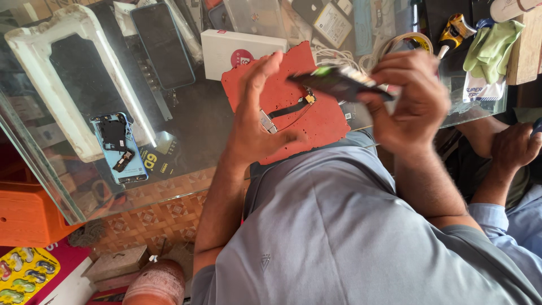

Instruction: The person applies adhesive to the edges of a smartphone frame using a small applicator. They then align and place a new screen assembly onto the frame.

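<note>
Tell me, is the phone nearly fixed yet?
Probably about halfway. Done: the blue phone lies on the glass table with its back off, and a ribbon cable is out on the red mat. In hand: the right hand grips a dark flat part, blurred, with the left hand open beside it. Left: nothing looks put back together.

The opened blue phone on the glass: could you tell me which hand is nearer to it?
Left. The left hand sits over the red mat, right of the phone; the right hand is farther right, gripping a dark part.
</note>
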